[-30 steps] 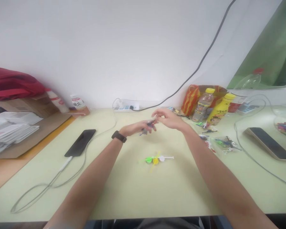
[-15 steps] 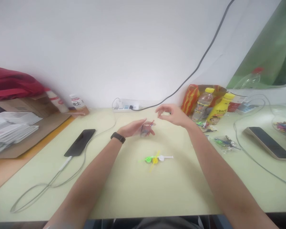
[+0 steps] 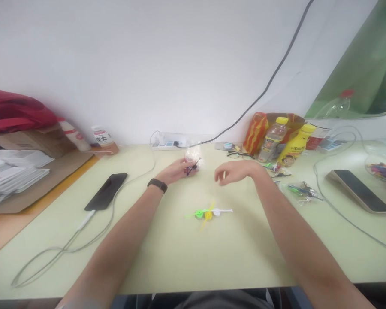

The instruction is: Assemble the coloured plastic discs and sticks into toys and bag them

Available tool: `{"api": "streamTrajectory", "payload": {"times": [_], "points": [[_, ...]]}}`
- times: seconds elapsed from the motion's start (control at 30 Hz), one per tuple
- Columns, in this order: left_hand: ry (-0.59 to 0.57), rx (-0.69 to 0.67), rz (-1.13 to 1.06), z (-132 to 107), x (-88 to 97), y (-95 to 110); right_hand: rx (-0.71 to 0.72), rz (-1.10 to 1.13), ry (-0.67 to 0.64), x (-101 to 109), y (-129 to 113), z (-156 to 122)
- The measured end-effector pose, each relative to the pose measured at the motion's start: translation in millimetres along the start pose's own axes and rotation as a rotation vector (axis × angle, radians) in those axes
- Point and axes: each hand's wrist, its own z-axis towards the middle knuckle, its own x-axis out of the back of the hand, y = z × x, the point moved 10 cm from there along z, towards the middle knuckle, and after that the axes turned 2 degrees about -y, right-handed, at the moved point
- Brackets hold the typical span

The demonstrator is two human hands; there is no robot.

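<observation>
My left hand point(image 3: 176, 170), with a dark band on the wrist, is closed on a clear plastic bag point(image 3: 193, 154) at the middle of the table. Small dark, red and blue parts show in the bag, too small to name. To its right my right hand point(image 3: 233, 172) hovers over the tabletop with fingers curled and apart, nothing visible in them. Nearer to me lie small plastic pieces in a row: a green one point(image 3: 199, 213), a yellow one point(image 3: 208, 215) and a white one point(image 3: 216, 212), each with a round part and thin arms.
A black phone point(image 3: 106, 191) on a white cable lies left. At right are bagged small parts point(image 3: 304, 192), two yellow-capped bottles point(image 3: 273, 139), eyeglasses point(image 3: 240, 155) and a stand-like dark device point(image 3: 360, 191). A power strip point(image 3: 164, 144) sits against the wall; cardboard and white boxes are far left.
My left hand has closed on the bag, which now shows upright in its fingers. My right hand has come down and nearer to me, uncovering the eyeglasses behind it.
</observation>
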Motion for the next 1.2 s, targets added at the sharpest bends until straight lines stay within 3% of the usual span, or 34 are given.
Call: {"api": "streamTrajectory", "payload": {"times": [0.1, 0.23, 0.3, 0.4, 0.53, 0.7, 0.8, 0.9, 1.03, 1.2], "points": [[-0.016, -0.02, 0.05, -0.3, -0.9, -1.5, 0.109, 0.081, -0.262, -39.2, -28.8, 10.9], [-0.001, -0.055, 0.179, 0.7, -4.5, -3.3, 0.136, 0.056, -0.445, -75.5, -44.9, 29.7], [0.004, -0.074, 0.237, 1.8, -8.2, -4.7, 0.153, 0.047, -0.457, -80.1, -46.5, 34.5], [-0.016, -0.121, 0.328, 2.3, -18.9, -4.3, 0.226, 0.119, -0.407, -68.3, -51.2, 29.8], [-0.057, -0.208, 0.433, -1.5, -39.9, 0.3, 0.33, 0.258, -0.19, -22.4, -58.4, 4.9], [-0.202, -0.214, 0.472, -10.3, -73.7, -8.0, 0.396, 0.445, 0.331, 54.8, -55.6, -44.9], [-0.165, -0.238, 0.508, -12.0, -76.6, -11.2, 0.377, 0.497, 0.656, 87.7, -45.2, -75.6], [-0.085, -0.317, 0.543, -12.3, -72.4, -8.0, 0.335, 0.48, 0.92, 106.1, -35.8, -96.9], [-0.035, -0.364, 0.574, -12.7, -68.9, -6.5, 0.3, 0.34, 1.029, 110.0, -35.6, -95.6], [-0.014, -0.356, 0.523, -15.2, -67.3, -5.2, 0.262, 0.16, 0.945, 96.3, -40.4, -69.3]]}}
